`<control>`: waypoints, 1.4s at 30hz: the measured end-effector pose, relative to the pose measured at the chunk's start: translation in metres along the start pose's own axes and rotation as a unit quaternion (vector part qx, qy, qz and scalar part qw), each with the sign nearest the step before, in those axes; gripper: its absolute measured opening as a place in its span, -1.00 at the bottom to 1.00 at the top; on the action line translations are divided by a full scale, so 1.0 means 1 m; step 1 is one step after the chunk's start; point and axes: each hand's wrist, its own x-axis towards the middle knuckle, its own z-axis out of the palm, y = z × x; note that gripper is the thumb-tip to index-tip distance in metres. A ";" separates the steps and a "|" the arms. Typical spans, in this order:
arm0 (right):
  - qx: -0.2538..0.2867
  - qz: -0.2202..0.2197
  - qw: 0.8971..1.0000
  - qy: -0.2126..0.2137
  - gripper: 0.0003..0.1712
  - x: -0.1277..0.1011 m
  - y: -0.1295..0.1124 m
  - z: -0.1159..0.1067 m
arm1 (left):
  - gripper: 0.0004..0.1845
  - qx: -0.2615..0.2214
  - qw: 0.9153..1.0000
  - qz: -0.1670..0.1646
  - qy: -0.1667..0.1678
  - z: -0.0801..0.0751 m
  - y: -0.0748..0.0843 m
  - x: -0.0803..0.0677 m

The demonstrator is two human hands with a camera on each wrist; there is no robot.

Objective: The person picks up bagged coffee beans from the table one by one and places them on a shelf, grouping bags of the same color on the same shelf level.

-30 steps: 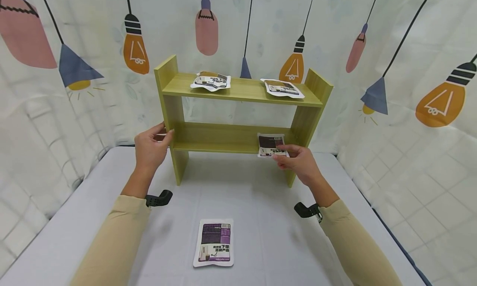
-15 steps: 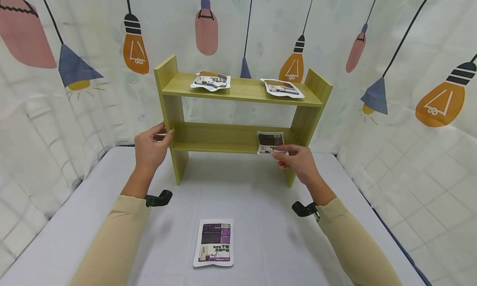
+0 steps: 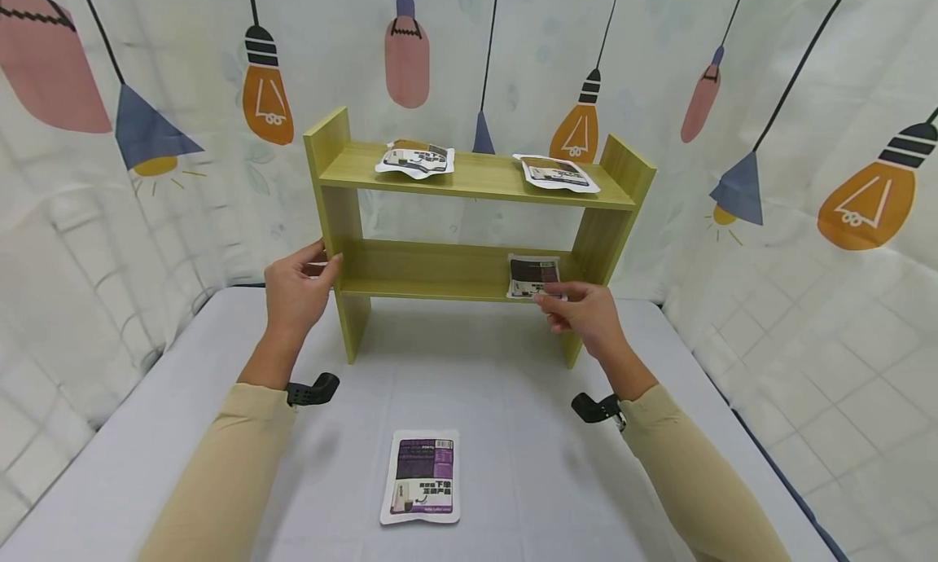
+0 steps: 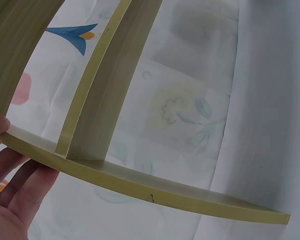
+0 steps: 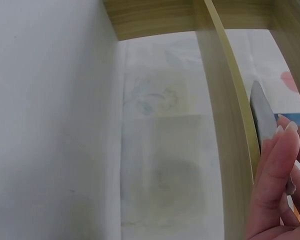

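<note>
A yellow-green wooden shelf rack point(image 3: 432, 261) with two boards stands on the table. My left hand point(image 3: 293, 293) grips the rack's left side panel; the left wrist view has the thumb on one face and fingers point(image 4: 32, 192) on the other. Toward the right end of the lower board, my right hand point(image 3: 586, 318) pinches the near edge of a white pouch point(image 3: 533, 273) with a dark label. Seen from the right wrist, that pouch point(image 5: 261, 112) appears edge-on beside the lower board point(image 5: 222, 100). Whether it rests flat on the board I cannot tell.
Two white pouches lie on the upper board, one at left point(image 3: 415, 161) and one at right point(image 3: 558, 175). Nearer on the white-covered table point(image 3: 557, 497) lies a purple-labelled pouch point(image 3: 420, 476). A printed curtain point(image 3: 469, 57) hangs behind and at both sides.
My right hand has moved the pouch a little farther back over the lower board, its near edge rising slightly in the head view. The left hand stays on the side panel.
</note>
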 end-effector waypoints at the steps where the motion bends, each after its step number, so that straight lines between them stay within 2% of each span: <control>1: 0.003 -0.001 1.000 -0.001 -0.43 0.000 0.000 0.000 | -0.56 0.000 1.000 0.000 0.000 0.000 0.000 0.000; 10: 0.003 -0.005 1.000 -0.018 -0.44 0.000 -0.001 -0.002 | -0.55 0.002 1.000 -0.003 -0.001 0.000 0.000 0.000; 23: -0.050 -0.006 0.999 -0.008 -0.48 0.002 -0.007 -0.002 | -0.57 0.006 1.000 0.004 0.007 0.000 -0.002 0.000; 42: -0.077 0.006 0.997 0.001 -0.52 0.007 -0.009 -0.004 | -0.56 0.002 1.000 -0.005 0.003 0.000 -0.002 -0.001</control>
